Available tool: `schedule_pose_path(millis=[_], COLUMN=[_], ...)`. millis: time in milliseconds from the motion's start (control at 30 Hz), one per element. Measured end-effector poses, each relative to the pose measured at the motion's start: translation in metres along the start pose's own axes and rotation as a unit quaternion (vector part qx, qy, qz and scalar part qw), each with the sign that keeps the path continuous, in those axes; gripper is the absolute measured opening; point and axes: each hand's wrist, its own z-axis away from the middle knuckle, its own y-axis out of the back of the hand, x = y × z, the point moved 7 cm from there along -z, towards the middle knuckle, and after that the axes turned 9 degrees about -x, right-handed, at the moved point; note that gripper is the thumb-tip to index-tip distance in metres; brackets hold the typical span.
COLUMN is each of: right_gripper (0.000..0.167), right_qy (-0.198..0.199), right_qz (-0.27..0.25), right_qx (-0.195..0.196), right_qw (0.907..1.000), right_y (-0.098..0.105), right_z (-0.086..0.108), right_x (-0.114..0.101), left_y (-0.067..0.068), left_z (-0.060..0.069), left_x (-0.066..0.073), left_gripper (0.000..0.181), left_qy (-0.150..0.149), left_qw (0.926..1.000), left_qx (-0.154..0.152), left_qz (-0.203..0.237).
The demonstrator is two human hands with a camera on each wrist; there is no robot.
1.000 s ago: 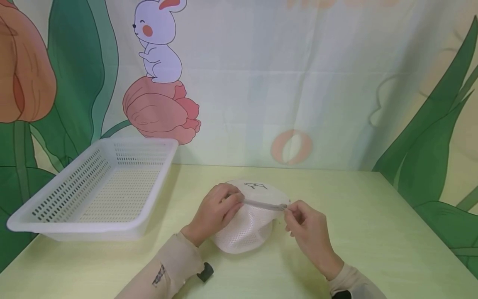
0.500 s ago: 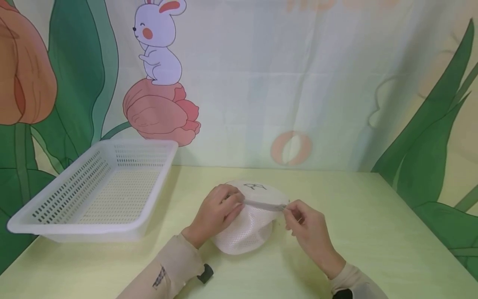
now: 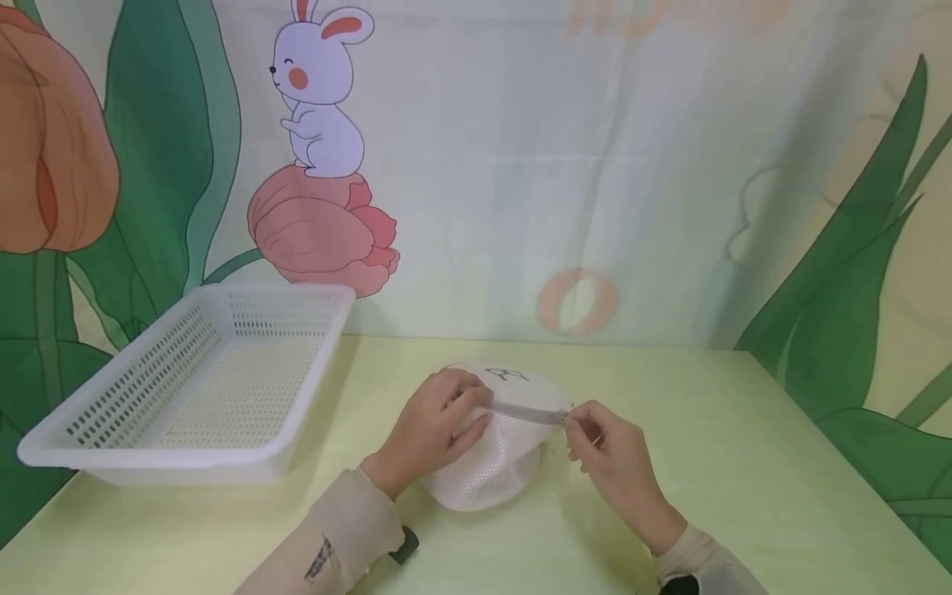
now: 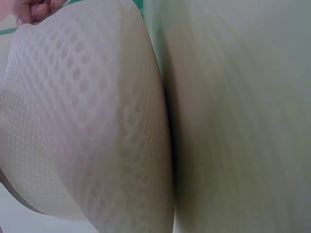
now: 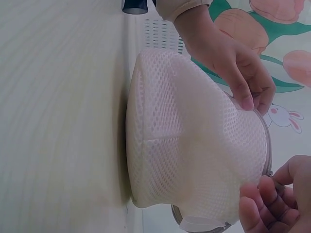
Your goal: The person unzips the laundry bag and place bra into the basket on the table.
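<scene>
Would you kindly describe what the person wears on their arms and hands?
The left hand and right hand wear no gloves. The left sleeve is beige, with a dark mark and a small black object near its cuff; the right sleeve is beige too, with another black object.

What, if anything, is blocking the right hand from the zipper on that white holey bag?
Nothing I can see. The right hand pinches at the zipper on the white bag. The left hand grips the bag farther along, and the basket stands off to the left.
</scene>
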Motion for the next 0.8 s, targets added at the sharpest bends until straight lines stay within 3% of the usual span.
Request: schedule_pose_path(millis=[133,267,533,800], right_gripper=[0.006,0.006,0.008,0.009], right_qy=[-0.007,-0.008,-0.004,0.001], right_qz=[-0.004,-0.007,0.001,0.003], right_qx=[-0.001,-0.003,0.005,0.007], right_qw=[1.0000,0.9999,1.0000,1.0000], right_y=[-0.001,-0.001,0.002,0.003], right_z=[0.000,0.000,-0.001,-0.001], right_x=[0.001,0.000,0.000,-0.001], left_y=[0.002,0.009,0.020,0.020], left_z=[-0.001,-0.002,0.002,0.013], left_x=[0.002,-0.001,-0.022,-0.044], left_gripper=[0.024,0.033,0.055,0.069], left_qy=[-0.003,0.014,0.069,0.151], left_qw=[1.0000,0.9997,0.9974,0.9858], left_qx=[-0.007,-0.017,-0.021,-0.061], left_qz=[-0.005,-0.008,0.007,0.042])
